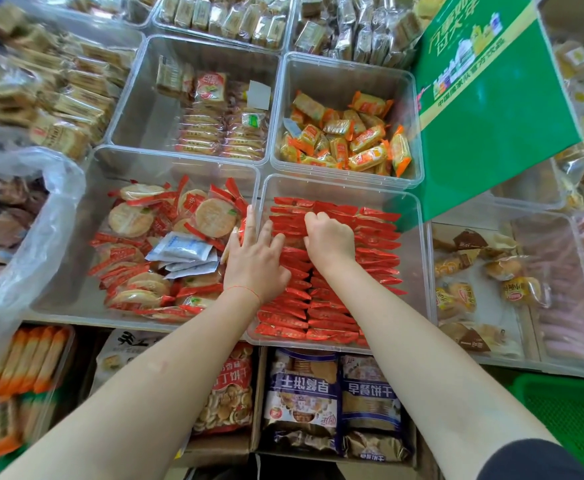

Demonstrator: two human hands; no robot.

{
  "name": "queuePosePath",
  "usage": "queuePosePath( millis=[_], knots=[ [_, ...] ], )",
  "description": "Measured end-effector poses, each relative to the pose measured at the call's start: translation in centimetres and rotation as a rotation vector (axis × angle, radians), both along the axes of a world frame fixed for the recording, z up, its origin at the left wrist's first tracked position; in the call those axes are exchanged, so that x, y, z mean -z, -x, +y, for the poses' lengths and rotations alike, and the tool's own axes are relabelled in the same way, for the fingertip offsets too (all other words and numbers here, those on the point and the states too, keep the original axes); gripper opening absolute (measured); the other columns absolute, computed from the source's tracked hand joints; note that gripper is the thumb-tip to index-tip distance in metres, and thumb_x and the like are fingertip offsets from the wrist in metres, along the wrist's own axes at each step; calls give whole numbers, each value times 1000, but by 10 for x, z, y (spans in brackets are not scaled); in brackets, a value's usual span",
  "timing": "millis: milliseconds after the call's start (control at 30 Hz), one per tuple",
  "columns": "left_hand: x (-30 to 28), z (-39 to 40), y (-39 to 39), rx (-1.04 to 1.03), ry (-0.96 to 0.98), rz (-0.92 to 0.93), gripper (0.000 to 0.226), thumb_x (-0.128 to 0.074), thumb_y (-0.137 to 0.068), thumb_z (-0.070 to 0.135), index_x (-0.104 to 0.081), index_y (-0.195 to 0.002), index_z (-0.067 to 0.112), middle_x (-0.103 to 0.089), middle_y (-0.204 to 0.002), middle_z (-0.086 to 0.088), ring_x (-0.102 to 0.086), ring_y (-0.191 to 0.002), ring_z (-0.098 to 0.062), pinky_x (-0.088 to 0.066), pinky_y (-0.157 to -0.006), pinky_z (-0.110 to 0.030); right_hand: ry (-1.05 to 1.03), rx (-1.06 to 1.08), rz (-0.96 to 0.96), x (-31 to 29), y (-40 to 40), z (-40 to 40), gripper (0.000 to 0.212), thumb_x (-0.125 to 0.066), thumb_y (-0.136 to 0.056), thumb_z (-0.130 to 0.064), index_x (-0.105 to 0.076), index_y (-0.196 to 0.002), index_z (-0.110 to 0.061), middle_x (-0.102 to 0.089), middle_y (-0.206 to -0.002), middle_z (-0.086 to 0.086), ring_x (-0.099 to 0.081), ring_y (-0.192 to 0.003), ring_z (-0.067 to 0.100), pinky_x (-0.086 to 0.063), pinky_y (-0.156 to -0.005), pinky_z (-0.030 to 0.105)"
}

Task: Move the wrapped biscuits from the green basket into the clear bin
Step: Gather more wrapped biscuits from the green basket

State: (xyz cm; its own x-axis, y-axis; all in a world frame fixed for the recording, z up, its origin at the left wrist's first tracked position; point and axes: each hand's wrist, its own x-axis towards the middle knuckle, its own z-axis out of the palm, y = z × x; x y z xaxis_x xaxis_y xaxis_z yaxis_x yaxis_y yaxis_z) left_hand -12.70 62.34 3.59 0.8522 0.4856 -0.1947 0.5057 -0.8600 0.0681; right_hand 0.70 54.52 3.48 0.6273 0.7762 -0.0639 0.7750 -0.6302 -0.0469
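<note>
Both hands were in the clear bin point(418, 258), on rows of red wrapped biscuits point(370, 244) packed upright. Left hand point(256, 261) lay flat w/ fingers straight and slightly spread, pressing the stack near the bin's left wall. Right hand point(330, 239) had fingers curled down into the packs — couldn't tell if it pinched one. Green basket point(567, 410) sat at lower right, only a corner in view.

The wrapped biscuits point(335, 299) in the clear bin point(418, 258) show red wrappers with faint gold print. The neighbouring bin's snack packs point(353, 140) are orange and yellow. The basket point(567, 414) is green mesh; the sign point(484, 109) is green with yellow banding.
</note>
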Motion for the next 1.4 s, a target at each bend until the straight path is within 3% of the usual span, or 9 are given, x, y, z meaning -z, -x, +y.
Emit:
queuePosePath(
  millis=[167, 367, 533, 633, 733, 933, 1067, 1200, 1400],
  knots=[
    [1, -1, -1, -27, 22, -50, 63, -40, -81, 46, -39, -138, 19, -28, -158, -9, 15, -148, -34, -23, -113, -53, -70, -132, 89, -1, 22, -25, 25, -64, -91, -35, -59, -101, -12, -61, -92, 5, -64, -79, 28, -38, -57, 32],
    [5, 1, 1, -32, 20, -85, 64, -44, -79, 46, -38, -136, 18, -35, -154, -8, 11, -149, -33, -26, -112, -52, 46, -22, 32, 2, 13, -10, 12, -54, -94, -15, -55, -106, -13, -63, -98, 4, -67, -84, 29, -40, -59, 33],
    [5, 1, 0, -44, 23, -95, 65, -44, -79, 45, -39, -138, 19, -35, -154, -8, 11, -150, -32, -26, -112, -52, -210, -69, -76, 9, 17, -19, 34, -69, -86, -26, -62, -112, -6, -62, -106, 16, -62, -94, 33, -53, -74, 43],
    [4, 0, 0, -45, 37, -82, 69, -41, -80, 45, -34, -144, 19, -31, -157, -8, 13, -149, -31, -22, -115, -52, -68, -107, 149, 15, 15, -15, 56, -43, -100, -40, -35, -150, -15, -32, -156, 15, -26, -145, 32, -23, -117, 49],
    [4, 0, 0, -51, 45, -93, 67, -43, -80, 43, -36, -141, 20, -31, -157, -7, 12, -150, -31, -23, -114, -52, 104, -139, 231, 26, 5, -4, 60, -22, -104, -49, -7, -157, -28, -2, -165, 3, 2, -152, 22, 0, -121, 46],
    [5, 0, 0, -49, 33, -80, 67, -45, -80, 44, -37, -142, 19, -33, -156, -7, 10, -150, -31, -25, -114, -51, -78, 15, 144, 19, -2, -4, 57, -30, -102, -46, -31, -151, -17, -30, -158, 12, -22, -147, 29, -15, -118, 49],
    [2, 0, 0, -44, 37, -79, 67, -44, -80, 44, -37, -142, 18, -32, -156, -7, 11, -150, -32, -24, -113, -52, 27, 79, 235, 23, 1, -39, 63, -30, -101, -50, -32, -151, -12, -32, -157, 9, -22, -147, 25, -11, -119, 50],
    [1, 0, 0, -42, 20, -49, 68, -42, -81, 45, -36, -143, 18, -31, -157, -8, 12, -149, -33, -25, -113, -52, -90, 46, 138, 16, -3, -39, 50, -36, -98, -46, -56, -129, -12, -59, -128, 5, -48, -126, 26, -24, -110, 49],
    [2, 0, -1, -36, 13, -36, 68, -40, -80, 45, -36, -142, 18, -31, -156, -8, 12, -149, -33, -27, -112, -51, 59, 98, 232, 17, -9, -35, 67, -28, -98, -56, -35, -149, -13, -29, -158, 10, -17, -149, 25, -8, -120, 52]
  ],
)
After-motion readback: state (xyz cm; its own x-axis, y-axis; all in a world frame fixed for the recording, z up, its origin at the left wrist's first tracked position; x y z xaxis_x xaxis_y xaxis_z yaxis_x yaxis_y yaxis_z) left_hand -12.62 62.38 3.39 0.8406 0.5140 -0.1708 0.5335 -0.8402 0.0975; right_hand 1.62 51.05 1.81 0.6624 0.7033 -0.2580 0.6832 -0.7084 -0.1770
